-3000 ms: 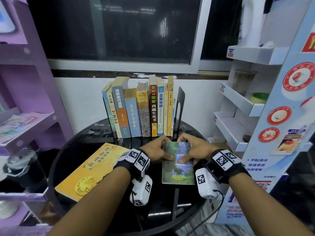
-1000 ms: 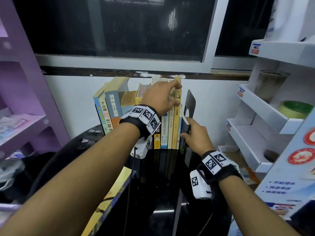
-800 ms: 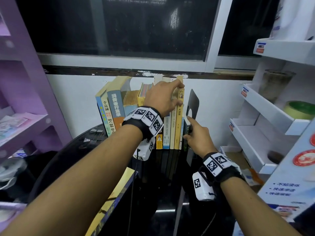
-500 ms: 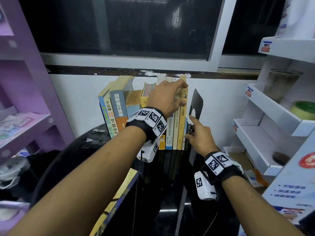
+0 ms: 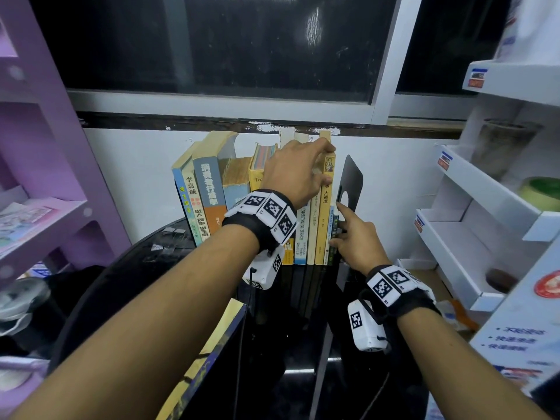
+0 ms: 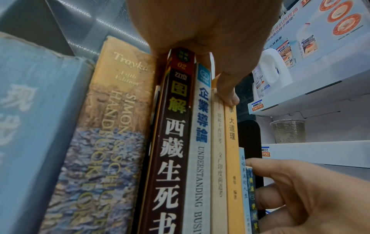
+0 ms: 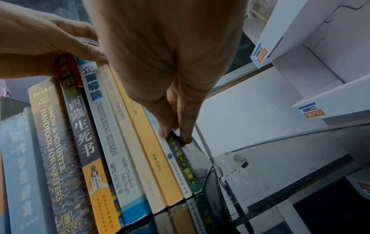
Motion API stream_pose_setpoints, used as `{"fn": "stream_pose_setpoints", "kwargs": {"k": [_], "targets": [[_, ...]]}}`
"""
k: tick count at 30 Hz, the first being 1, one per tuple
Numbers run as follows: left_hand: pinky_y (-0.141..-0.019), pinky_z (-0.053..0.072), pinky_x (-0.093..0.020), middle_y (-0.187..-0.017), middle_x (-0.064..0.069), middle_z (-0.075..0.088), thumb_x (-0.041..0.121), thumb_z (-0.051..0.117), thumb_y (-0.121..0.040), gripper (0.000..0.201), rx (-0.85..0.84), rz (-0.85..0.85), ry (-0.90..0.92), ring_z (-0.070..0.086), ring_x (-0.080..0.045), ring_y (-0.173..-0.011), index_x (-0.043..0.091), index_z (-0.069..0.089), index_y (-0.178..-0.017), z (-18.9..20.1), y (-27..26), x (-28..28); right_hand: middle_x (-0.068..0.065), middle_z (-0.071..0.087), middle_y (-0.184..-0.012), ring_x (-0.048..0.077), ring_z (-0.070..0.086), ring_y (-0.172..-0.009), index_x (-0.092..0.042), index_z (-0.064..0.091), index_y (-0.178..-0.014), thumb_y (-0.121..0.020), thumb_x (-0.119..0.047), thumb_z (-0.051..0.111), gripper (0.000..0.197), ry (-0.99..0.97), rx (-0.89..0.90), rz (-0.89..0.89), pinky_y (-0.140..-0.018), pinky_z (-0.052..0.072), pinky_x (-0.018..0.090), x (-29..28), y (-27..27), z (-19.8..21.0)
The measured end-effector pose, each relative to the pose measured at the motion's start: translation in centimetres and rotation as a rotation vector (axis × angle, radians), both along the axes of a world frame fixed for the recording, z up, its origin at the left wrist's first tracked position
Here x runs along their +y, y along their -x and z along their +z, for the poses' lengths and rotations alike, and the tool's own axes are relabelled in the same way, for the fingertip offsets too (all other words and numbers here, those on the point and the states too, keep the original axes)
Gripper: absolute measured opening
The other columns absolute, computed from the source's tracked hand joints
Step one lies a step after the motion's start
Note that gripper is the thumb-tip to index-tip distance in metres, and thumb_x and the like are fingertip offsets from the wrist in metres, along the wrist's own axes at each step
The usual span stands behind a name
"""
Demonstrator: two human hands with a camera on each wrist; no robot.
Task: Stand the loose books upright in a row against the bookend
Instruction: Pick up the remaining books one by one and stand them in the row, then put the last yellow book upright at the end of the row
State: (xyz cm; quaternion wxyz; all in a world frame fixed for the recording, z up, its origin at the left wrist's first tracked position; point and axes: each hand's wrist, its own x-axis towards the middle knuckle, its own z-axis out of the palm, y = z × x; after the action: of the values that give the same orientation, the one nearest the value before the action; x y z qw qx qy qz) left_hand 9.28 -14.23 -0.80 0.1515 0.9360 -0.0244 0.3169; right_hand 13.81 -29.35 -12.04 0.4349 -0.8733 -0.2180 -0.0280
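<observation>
A row of upright books (image 5: 321,225) stands at the back of the black glass table (image 5: 136,268), ending at a black bookend (image 5: 351,180). My left hand (image 5: 315,165) grips the tops of the right-hand books, with its thumb (image 6: 228,95) on the yellow spine. A thin green book (image 7: 186,164) stands last in the row, right beside the bookend. My right hand (image 5: 341,228) presses straight fingers (image 7: 180,126) against its spine, the index fingertip up by the bookend. A large yellow book (image 5: 212,344) lies flat at the table's front left.
A purple shelf unit (image 5: 45,207) stands close on the left. A white display rack (image 5: 485,207) on the right holds a plastic cup (image 5: 503,147) and a green tape roll (image 5: 542,192). A white wall and a dark window are behind the books.
Three seconds ago both hands held the green book flat on the table; it now stands in the row by the bookend. Over the last second both hands stayed in place.
</observation>
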Motion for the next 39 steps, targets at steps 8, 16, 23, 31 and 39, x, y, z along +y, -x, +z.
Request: {"fn": "stream_pose_setpoints", "kwargs": {"k": [8, 16, 23, 31, 39], "targets": [[-0.077, 0.035, -0.03, -0.115, 0.005, 0.066, 0.043, 0.067, -0.084, 0.044, -0.01, -0.005, -0.019, 0.053, -0.018, -0.11, 0.036, 0.051, -0.124, -0.1, -0.2, 0.1, 0.01, 0.067, -0.119, 0.02, 0.068, -0.103, -0.028, 0.04, -0.143, -0.084, 0.009, 0.064, 0.074, -0.042, 0.033, 0.007, -0.092, 0.056, 0.042, 0.0, -0.3, 0.0], [-0.083, 0.042, -0.035, -0.117, 0.006, 0.065, 0.041, 0.067, -0.084, 0.045, -0.022, -0.014, -0.02, 0.052, -0.019, -0.113, 0.035, 0.051, -0.125, -0.2, -0.2, 0.2, 0.009, 0.064, -0.124, 0.022, 0.067, -0.107, -0.027, 0.035, -0.145, -0.087, 0.006, 0.062, 0.072, 0.011, 0.047, 0.031, -0.091, 0.056, 0.039, -0.2, 0.2, 0.8], [-0.091, 0.04, -0.037, -0.127, 0.008, 0.061, 0.04, 0.063, -0.087, 0.046, 0.001, -0.053, -0.045, 0.047, -0.018, -0.121, 0.033, 0.049, -0.13, 0.1, 0.2, 0.3, 0.006, 0.061, -0.132, 0.022, 0.065, -0.111, -0.03, 0.021, -0.151, -0.088, -0.003, 0.065, 0.082, 0.124, 0.073, 0.081, -0.096, 0.053, 0.038, -0.6, 0.7, 1.4], [-0.111, 0.031, -0.044, -0.142, 0.003, 0.05, 0.034, 0.062, -0.088, 0.053, 0.036, -0.169, -0.032, 0.037, -0.019, -0.134, 0.028, 0.045, -0.138, -0.2, 1.6, 1.3, 0.004, 0.057, -0.137, 0.019, 0.063, -0.114, -0.03, 0.023, -0.15, -0.089, -0.003, 0.062, 0.077, 0.134, 0.108, 0.115, -0.098, 0.052, 0.041, -1.1, 1.8, 2.0], [-0.115, 0.026, -0.039, -0.149, 0.004, 0.039, 0.027, 0.064, -0.086, 0.048, -0.032, -0.2, -0.009, 0.031, -0.016, -0.139, 0.025, 0.051, -0.132, -1.7, 4.9, 2.4, 0.004, 0.057, -0.137, 0.021, 0.063, -0.113, -0.018, 0.039, -0.142, -0.09, -0.008, 0.065, 0.059, 0.204, 0.097, 0.067, -0.099, 0.049, 0.032, -1.8, 5.0, 3.6]]}}
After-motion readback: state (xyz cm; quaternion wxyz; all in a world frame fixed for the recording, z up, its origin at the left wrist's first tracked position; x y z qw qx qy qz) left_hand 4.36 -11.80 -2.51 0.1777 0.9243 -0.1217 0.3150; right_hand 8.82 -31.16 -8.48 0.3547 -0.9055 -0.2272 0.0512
